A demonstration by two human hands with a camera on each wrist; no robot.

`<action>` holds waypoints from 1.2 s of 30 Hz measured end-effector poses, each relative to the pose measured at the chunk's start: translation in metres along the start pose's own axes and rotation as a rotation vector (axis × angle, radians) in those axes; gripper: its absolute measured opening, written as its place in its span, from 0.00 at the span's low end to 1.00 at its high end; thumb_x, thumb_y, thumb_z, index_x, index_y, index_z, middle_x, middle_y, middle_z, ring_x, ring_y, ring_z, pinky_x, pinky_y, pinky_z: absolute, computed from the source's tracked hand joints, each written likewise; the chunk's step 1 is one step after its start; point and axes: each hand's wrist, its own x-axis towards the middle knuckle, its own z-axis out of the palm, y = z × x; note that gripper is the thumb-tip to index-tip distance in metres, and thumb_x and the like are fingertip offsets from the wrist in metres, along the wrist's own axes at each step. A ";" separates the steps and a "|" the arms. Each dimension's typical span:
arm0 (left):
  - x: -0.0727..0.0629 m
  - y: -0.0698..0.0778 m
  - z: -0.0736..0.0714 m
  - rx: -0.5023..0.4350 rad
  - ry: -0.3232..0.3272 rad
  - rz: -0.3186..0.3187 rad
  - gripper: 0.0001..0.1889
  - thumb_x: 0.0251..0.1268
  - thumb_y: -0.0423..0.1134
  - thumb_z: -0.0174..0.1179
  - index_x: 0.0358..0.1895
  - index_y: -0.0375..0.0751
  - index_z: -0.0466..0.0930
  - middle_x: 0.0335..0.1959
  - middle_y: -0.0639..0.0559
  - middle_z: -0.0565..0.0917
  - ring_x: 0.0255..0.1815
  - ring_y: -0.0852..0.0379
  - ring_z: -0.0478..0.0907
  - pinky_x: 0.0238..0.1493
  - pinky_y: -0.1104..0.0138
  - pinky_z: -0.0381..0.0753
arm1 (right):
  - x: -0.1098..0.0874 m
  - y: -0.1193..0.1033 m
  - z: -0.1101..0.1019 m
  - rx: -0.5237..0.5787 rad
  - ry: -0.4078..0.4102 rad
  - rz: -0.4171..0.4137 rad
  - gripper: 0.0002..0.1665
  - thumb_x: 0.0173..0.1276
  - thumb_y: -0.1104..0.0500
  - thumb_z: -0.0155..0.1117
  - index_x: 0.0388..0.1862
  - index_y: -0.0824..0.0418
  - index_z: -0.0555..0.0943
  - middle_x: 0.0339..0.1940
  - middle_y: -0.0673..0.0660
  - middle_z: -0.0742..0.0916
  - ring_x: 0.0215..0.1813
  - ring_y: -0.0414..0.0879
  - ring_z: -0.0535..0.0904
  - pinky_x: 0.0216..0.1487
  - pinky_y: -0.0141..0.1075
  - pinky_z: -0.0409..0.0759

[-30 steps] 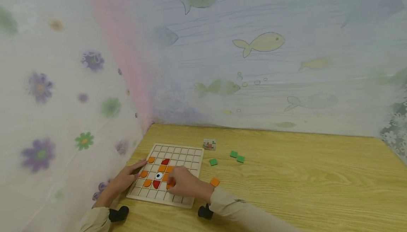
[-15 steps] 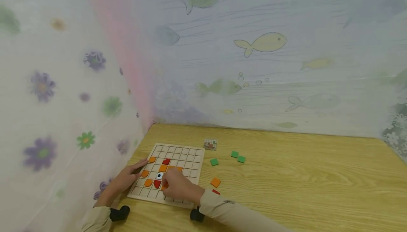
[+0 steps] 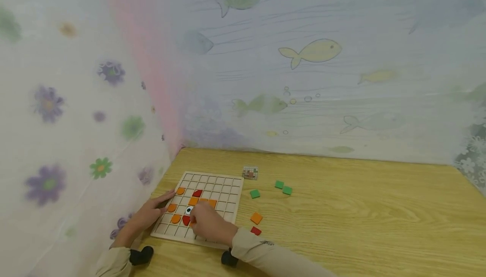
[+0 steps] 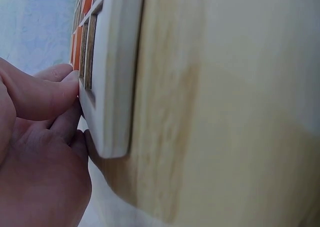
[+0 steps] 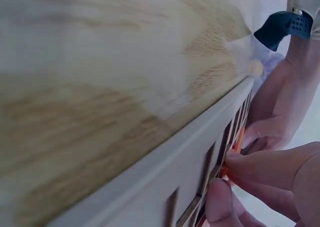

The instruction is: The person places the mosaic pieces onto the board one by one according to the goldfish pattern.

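Observation:
A wooden grid board (image 3: 228, 186) lies at the table's left, with orange and red tiles and a white eye tile (image 3: 189, 210) in its cells. My left hand (image 3: 149, 213) rests along its left edge, fingers extended; in the left wrist view the thumb (image 4: 60, 94) touches the board's edge. My right hand (image 3: 210, 223) is over the lower middle cells. Its thumb and index finger pinch an orange tile (image 5: 223, 173) low at a cell, beside a red quarter-round tile (image 3: 186, 220). The right hand covers several cells around it.
Right of the board lie several green tiles (image 3: 255, 194), an orange square tile (image 3: 256, 218) and a red tile (image 3: 256, 230). A small pattern card (image 3: 250, 172) lies beyond the board's far right corner. Printed curtains border the table (image 3: 360, 209) at the left and back.
My right hand has moved left across the board to the cell beside the red quarter-round tile. The loose red tile has come out from under the right sleeve. My left hand stays put.

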 end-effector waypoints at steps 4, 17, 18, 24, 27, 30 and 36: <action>0.000 0.000 0.000 -0.014 -0.003 0.003 0.28 0.64 0.24 0.48 0.70 0.34 0.62 0.72 0.36 0.56 0.73 0.35 0.46 0.66 0.40 0.48 | -0.002 -0.002 -0.001 -0.007 0.001 0.022 0.15 0.51 0.76 0.62 0.11 0.61 0.79 0.11 0.44 0.71 0.22 0.32 0.61 0.20 0.20 0.59; 0.002 -0.005 0.004 -0.016 -0.007 -0.034 0.29 0.64 0.24 0.47 0.71 0.36 0.61 0.73 0.38 0.54 0.73 0.36 0.44 0.67 0.41 0.44 | -0.017 0.013 -0.006 0.001 -0.083 0.023 0.12 0.59 0.64 0.65 0.43 0.58 0.84 0.42 0.47 0.80 0.42 0.34 0.73 0.37 0.22 0.72; 0.002 -0.004 0.004 -0.019 -0.009 -0.037 0.29 0.65 0.24 0.46 0.71 0.36 0.60 0.73 0.38 0.54 0.73 0.36 0.44 0.67 0.40 0.44 | -0.019 0.015 -0.008 0.011 -0.082 0.011 0.14 0.59 0.63 0.65 0.45 0.58 0.84 0.44 0.47 0.80 0.42 0.34 0.73 0.37 0.22 0.72; 0.001 -0.002 0.002 -0.019 -0.002 -0.035 0.29 0.66 0.25 0.46 0.71 0.36 0.59 0.73 0.38 0.54 0.73 0.36 0.44 0.67 0.41 0.43 | -0.032 0.022 -0.024 0.073 -0.092 -0.036 0.16 0.60 0.65 0.63 0.48 0.60 0.83 0.43 0.48 0.81 0.32 0.32 0.71 0.32 0.22 0.71; 0.000 0.000 0.001 -0.018 -0.005 -0.021 0.29 0.66 0.25 0.47 0.71 0.35 0.59 0.73 0.37 0.54 0.73 0.35 0.44 0.67 0.40 0.44 | -0.039 0.025 -0.032 0.111 -0.089 -0.028 0.14 0.60 0.65 0.62 0.47 0.59 0.84 0.43 0.48 0.81 0.34 0.33 0.74 0.34 0.22 0.73; -0.001 0.002 0.000 -0.018 -0.009 -0.005 0.29 0.65 0.25 0.48 0.71 0.33 0.59 0.73 0.35 0.54 0.73 0.34 0.44 0.66 0.40 0.45 | -0.048 0.029 -0.041 0.122 -0.085 -0.002 0.14 0.61 0.65 0.61 0.46 0.58 0.84 0.44 0.47 0.79 0.36 0.35 0.74 0.35 0.23 0.74; 0.000 0.001 0.001 -0.024 -0.009 -0.001 0.29 0.65 0.24 0.48 0.71 0.34 0.60 0.73 0.35 0.54 0.73 0.34 0.44 0.67 0.40 0.44 | -0.067 0.037 -0.060 0.134 -0.077 0.074 0.12 0.63 0.64 0.62 0.46 0.58 0.84 0.44 0.48 0.78 0.39 0.37 0.77 0.37 0.25 0.76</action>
